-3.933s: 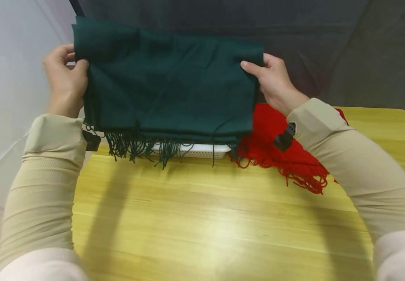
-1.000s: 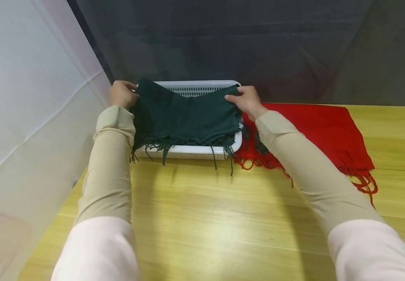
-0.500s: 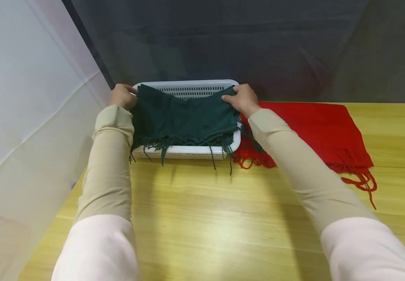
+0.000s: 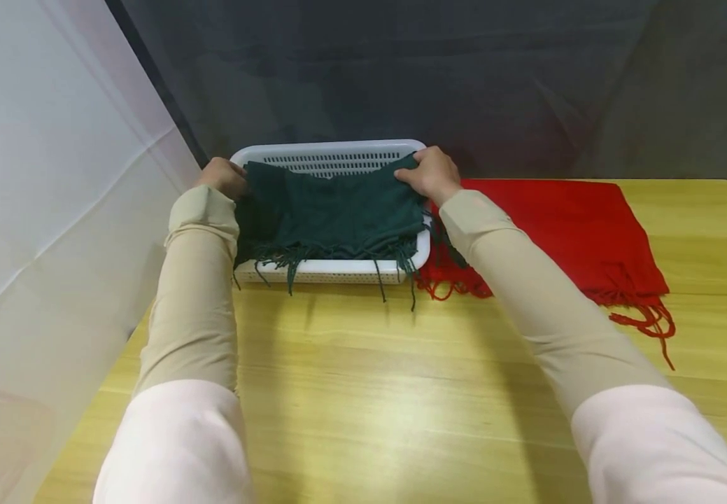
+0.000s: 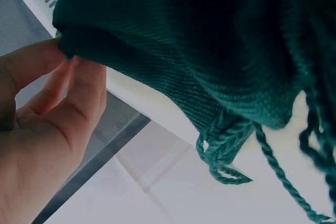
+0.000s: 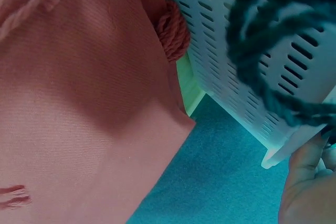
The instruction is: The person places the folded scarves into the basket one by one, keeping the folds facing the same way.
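A folded dark green scarf (image 4: 344,210) with a fringe lies in a white perforated plastic basket (image 4: 338,267), its tassels hanging over the near rim. At the basket's left end my left hand (image 4: 224,178) pinches the scarf's far left corner; the left wrist view has thumb and fingers (image 5: 84,85) meeting on the cloth edge. My right hand (image 4: 434,175) holds the far right corner between thumb and fingers, right at the basket's rim. In the right wrist view that hand (image 6: 310,187) shows only in the lower right corner, with green tassels (image 6: 252,51) hanging before the basket wall.
A folded red fringed scarf (image 4: 565,231) lies flat on the wooden table (image 4: 363,378), right of the basket and partly under my right forearm. Dark grey cloth (image 4: 363,70) hangs behind the table. A white wall panel (image 4: 73,175) stands at the left.
The green scarf was held up spread before the basket, then came down into it. Over the last second both hands shift slightly, and the scarf's far edge sinks lower inside the basket.
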The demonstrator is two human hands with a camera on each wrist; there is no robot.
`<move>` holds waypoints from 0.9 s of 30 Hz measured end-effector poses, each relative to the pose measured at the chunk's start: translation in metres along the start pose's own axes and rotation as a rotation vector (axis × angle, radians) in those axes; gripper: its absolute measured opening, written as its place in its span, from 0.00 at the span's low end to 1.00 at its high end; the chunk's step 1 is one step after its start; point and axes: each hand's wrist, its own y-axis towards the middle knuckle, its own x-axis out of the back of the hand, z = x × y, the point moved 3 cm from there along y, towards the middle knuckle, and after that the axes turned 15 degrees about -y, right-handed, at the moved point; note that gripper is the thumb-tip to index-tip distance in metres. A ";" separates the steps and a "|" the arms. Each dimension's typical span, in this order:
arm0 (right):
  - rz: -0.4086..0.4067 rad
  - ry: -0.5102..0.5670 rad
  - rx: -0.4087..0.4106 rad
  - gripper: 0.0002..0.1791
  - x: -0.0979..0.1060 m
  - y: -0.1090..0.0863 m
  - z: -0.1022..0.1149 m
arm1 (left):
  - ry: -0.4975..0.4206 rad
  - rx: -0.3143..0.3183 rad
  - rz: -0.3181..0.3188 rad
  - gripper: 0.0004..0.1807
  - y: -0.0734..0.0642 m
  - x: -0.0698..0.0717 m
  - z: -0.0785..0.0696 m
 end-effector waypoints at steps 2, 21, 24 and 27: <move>0.011 0.002 0.005 0.25 0.000 0.000 0.001 | 0.047 0.003 0.004 0.19 0.000 0.001 0.003; 0.007 -0.044 0.082 0.23 0.003 -0.003 0.006 | 0.016 0.043 0.180 0.24 0.064 0.000 0.051; -0.004 -0.026 0.107 0.22 0.003 -0.005 0.006 | 0.012 0.075 0.211 0.26 0.019 -0.004 0.022; -0.016 0.024 0.139 0.23 0.003 -0.007 0.006 | 0.038 0.069 0.207 0.26 0.001 -0.007 0.009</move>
